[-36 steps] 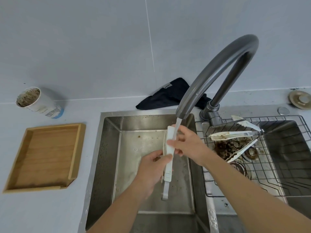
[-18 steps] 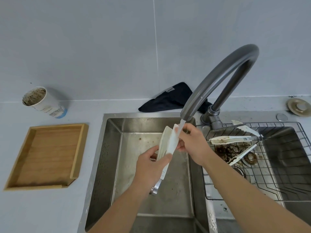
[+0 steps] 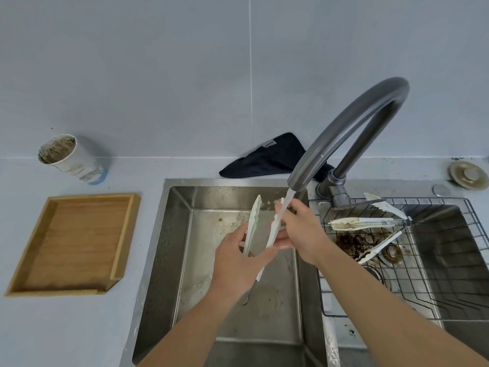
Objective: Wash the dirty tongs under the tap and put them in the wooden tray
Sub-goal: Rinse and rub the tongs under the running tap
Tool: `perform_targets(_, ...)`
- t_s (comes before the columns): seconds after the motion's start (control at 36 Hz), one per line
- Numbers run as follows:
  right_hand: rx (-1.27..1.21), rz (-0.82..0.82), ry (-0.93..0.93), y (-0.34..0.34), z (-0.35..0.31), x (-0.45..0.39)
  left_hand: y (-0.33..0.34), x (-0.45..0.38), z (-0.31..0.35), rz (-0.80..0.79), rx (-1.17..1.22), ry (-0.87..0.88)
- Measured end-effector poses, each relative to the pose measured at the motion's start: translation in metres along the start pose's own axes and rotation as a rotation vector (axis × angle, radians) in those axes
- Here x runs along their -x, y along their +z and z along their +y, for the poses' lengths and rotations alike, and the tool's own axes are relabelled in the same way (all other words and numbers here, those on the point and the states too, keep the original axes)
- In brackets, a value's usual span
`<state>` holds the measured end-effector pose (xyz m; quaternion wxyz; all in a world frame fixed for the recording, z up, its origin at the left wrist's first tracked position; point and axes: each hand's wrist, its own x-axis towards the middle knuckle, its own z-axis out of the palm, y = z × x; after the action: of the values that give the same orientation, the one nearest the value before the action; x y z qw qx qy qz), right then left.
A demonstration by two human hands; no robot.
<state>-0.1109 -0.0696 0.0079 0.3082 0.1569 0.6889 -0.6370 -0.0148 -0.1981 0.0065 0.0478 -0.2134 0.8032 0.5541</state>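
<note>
White tongs (image 3: 250, 229): held over the left sink basin (image 3: 185, 234), arms spread apart in a V, tips pointing up and away, hinge end low behind the left hand. Right arm of the tongs directly under the water stream (image 3: 287, 201) falling from the tap (image 3: 352, 133).

Left hand (image 3: 238, 263): curled round the lower part of the tongs, fingers between and about the two arms.

Right hand (image 3: 301, 229): fingers bent round the upper part of the wetted arm, close below the spout.

Wooden tray (image 3: 124, 234): on the desk (image 3: 53, 327) left of the sink, well apart from the tongs, nothing in it.

Paper cup (image 3: 70, 158): on the desk behind the tray, near the wall, inside soiled brown.

Dark cloth (image 3: 267, 157): crumpled against the wall behind the sink, beside the tap base.

Wire rack (image 3: 436, 287): set across the right basin; further soiled white tongs (image 3: 365, 223) lying on it, brown residue beneath.

Round metal stopper (image 3: 468, 174): on the desk at far right.
</note>
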Motion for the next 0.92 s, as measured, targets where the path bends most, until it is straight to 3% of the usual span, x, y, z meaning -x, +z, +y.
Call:
perform_targets(0.19,-0.206,-0.035,0.011,-0.004,0.000,0.001,-0.010,0.008,0.003,-0.151,0.240,-0.156)
perform_targets(0.36,-0.268,-0.095,0.039,0.000,0.003,0.003,-0.016,0.010,-0.001,-0.129,0.156,-0.033)
perform_targets(0.61,-0.114,-0.207,-0.027,0.012,0.004,0.006,-0.018,0.009,-0.005,-0.066,-0.053,0.039)
perform_targets(0.78,0.124,-0.078,0.042,0.011,0.007,-0.009,-0.024,0.010,-0.007,-0.086,-0.197,0.002)
perform_targets(0.92,0.341,-0.088,0.138,-0.008,-0.006,-0.030,-0.035,0.010,-0.012,-0.137,-0.239,-0.017)
